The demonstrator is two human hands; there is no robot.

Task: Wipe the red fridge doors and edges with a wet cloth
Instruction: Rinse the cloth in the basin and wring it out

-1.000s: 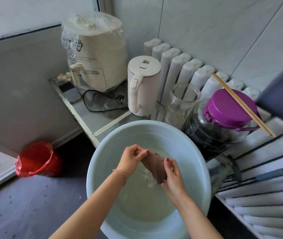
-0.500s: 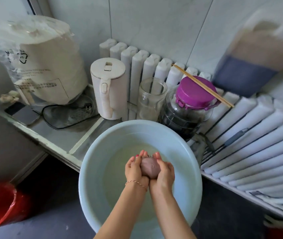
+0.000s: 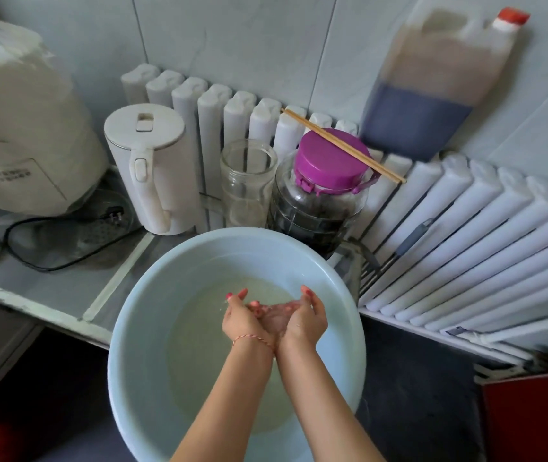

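Together, both hands, left hand (image 3: 244, 320) and right hand (image 3: 302, 320), squeeze a wet brownish cloth (image 3: 274, 316) over the basin (image 3: 139, 328).

My nails (image 3: 305, 289) are red; the basin (image 3: 139, 335) pale blue; the jar lid (image 3: 331, 158) magenta; the kettle (image 3: 152, 171) white; my bracelet (image 3: 253, 338) red.
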